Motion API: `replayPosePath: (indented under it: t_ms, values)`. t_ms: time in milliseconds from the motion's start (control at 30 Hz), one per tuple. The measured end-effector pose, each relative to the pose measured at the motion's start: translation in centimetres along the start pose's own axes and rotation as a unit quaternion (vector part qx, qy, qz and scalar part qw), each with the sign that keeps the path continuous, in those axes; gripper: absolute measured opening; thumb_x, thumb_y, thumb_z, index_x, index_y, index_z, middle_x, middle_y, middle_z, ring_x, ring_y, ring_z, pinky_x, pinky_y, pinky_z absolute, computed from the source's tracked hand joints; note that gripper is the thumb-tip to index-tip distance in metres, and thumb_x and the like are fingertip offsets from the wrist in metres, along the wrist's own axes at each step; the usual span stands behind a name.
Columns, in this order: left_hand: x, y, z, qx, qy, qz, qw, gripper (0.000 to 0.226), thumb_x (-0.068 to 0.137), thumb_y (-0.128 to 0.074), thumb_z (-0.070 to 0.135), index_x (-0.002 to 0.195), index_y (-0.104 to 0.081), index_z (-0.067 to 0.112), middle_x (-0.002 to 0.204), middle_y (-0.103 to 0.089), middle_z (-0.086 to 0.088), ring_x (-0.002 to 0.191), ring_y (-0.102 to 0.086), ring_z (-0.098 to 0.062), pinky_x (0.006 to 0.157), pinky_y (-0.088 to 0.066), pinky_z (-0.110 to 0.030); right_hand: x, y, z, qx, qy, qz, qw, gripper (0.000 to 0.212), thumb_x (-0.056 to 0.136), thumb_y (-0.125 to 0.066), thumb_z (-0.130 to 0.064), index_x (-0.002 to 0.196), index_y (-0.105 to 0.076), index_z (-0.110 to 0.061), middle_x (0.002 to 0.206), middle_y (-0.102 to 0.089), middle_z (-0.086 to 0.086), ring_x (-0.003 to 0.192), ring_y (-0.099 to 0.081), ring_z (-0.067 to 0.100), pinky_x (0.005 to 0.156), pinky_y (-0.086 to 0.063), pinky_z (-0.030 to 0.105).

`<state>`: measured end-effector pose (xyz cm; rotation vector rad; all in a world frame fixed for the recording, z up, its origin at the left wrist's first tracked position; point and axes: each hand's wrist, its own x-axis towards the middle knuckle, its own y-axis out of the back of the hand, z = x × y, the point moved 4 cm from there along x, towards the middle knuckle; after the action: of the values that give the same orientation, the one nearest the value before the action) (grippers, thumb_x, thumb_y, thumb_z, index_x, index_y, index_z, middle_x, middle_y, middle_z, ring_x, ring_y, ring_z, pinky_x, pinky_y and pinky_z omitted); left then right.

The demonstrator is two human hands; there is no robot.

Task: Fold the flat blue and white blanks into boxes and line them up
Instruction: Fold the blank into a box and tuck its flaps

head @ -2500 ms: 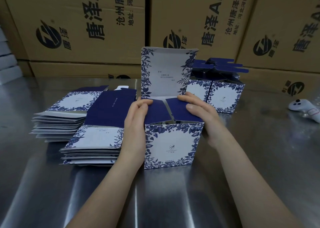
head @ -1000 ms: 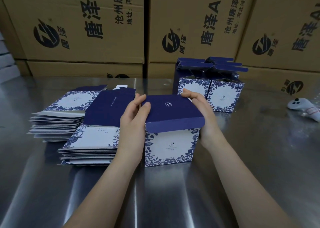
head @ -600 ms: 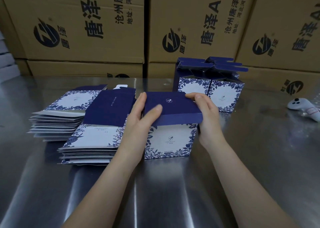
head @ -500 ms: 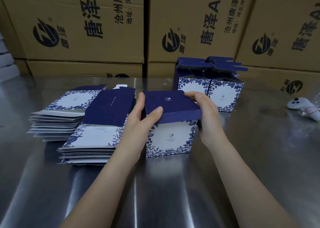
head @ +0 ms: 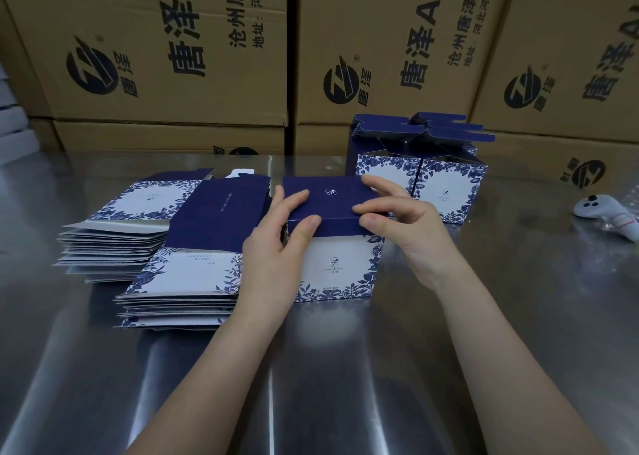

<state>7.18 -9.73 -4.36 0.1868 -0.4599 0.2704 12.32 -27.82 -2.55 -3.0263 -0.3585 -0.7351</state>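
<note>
A folded blue and white box (head: 337, 268) stands on the steel table (head: 345, 385) in front of me, its dark blue lid lying flat on top. My left hand (head: 276, 243) holds the box's left side, thumb on the lid's front lip and fingers on top. My right hand (head: 397, 223) holds the lid's right front corner, thumb on the lip and fingers over the top. Two stacks of flat blanks lie to the left, the near stack (head: 179, 288) and the far stack (head: 114, 233). Folded boxes (head: 446, 185) with raised flaps stand behind.
Large brown cartons (head: 207, 57) wall off the back of the table. A white handheld controller (head: 608, 216) lies at the right edge. Bare steel stretches along the near side of the table.
The upright lid came down over the inner flaps and now lies flat on the box. Both hands shifted from the flaps to the lid's front corners.
</note>
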Motion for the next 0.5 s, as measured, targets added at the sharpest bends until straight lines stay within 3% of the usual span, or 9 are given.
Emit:
replayPosePath:
  t_ms: [133, 267, 333, 433, 500]
  values:
    - [-0.16, -0.41, -0.37, 0.010, 0.004, -0.001, 1.000, 0.041, 0.101, -0.052, 0.029, 0.141, -0.049, 0.034, 0.161, -0.025, 0.013, 0.141, -0.024, 0.009, 0.112, -0.030, -0.015, 0.04, 0.05, 0.06, 0.002, -0.003, -0.011, 1.000, 0.015, 0.065, -0.078, -0.023, 0.080, -0.080, -0.026, 0.131, -0.059, -0.001, 0.125, -0.052, 0.015, 0.087, -0.052, 0.031]
    - [-0.34, -0.58, -0.60, 0.010, 0.003, 0.018, 1.000, 0.040, 0.103, -0.047, 0.028, 0.143, -0.045, 0.032, 0.161, -0.027, 0.011, 0.140, -0.023, 0.011, 0.110, -0.025, -0.010, -0.05, -0.18, 0.03, -0.005, 0.002, -0.023, 1.000, 0.017, 0.069, -0.078, -0.013, 0.080, -0.079, -0.027, 0.131, -0.058, -0.002, 0.119, -0.055, 0.009, 0.073, -0.052, 0.024]
    - [-0.34, -0.66, -0.73, 0.002, 0.003, 0.022, 1.000, 0.038, 0.104, -0.045, 0.029, 0.141, -0.045, 0.034, 0.161, -0.028, 0.012, 0.139, -0.024, 0.012, 0.107, -0.025, -0.006, -0.05, -0.28, -0.01, -0.009, 0.006, -0.022, 1.000, 0.017, 0.069, -0.078, -0.014, 0.080, -0.079, -0.027, 0.131, -0.058, -0.002, 0.120, -0.055, 0.010, 0.072, -0.052, 0.024]
    - [-0.28, -0.74, -0.82, -0.010, -0.003, 0.018, 1.000, 0.033, 0.103, -0.048, 0.029, 0.135, -0.050, 0.038, 0.161, -0.028, 0.012, 0.139, -0.026, 0.012, 0.111, -0.030, -0.014, -0.06, -0.29, 0.10, 0.001, 0.000, -0.017, 1.000, 0.015, 0.066, -0.079, -0.019, 0.079, -0.079, -0.027, 0.132, -0.058, -0.002, 0.122, -0.054, 0.012, 0.078, -0.054, 0.027]
    - [-0.40, -0.61, -0.34, -0.010, -0.030, 0.026, 0.999, 0.029, 0.101, -0.053, 0.026, 0.123, -0.056, 0.044, 0.160, -0.030, 0.009, 0.132, -0.031, 0.020, 0.102, -0.034, -0.007, -0.06, -0.24, 0.18, 0.007, -0.001, -0.011, 1.000, 0.015, 0.065, -0.076, -0.020, 0.078, -0.079, -0.026, 0.131, -0.059, -0.002, 0.122, -0.055, 0.013, 0.080, -0.054, 0.028]
